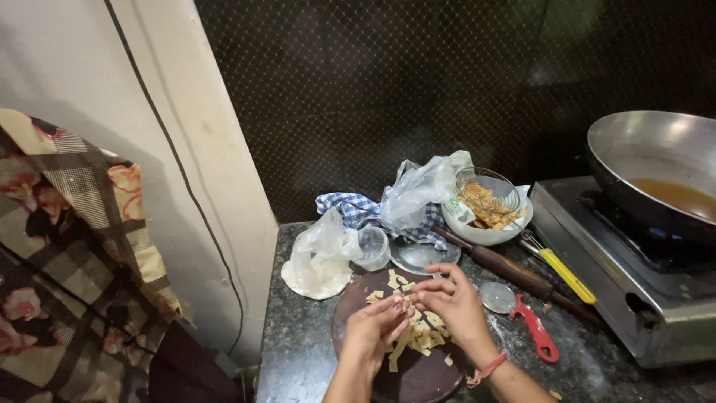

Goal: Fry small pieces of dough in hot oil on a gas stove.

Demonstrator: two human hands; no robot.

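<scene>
On one round board (418, 377), two hands (418, 317) pinch many dough strips (419, 336) (uncountable).

Dark speckled stone counter (298, 351), round wooden board (418, 377), red-handled cutter (531, 321), rolling pin (514, 275), steel stove (619, 276), plastic bags (322, 257)

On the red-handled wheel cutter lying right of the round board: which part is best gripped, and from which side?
Best grip is probably the red handle of the wheel cutter, from above at the near-right end. It lies flat on the dark counter, its handle pointing away from the metal wheel, with bare counter around that end; the right hand is nearest.
</scene>
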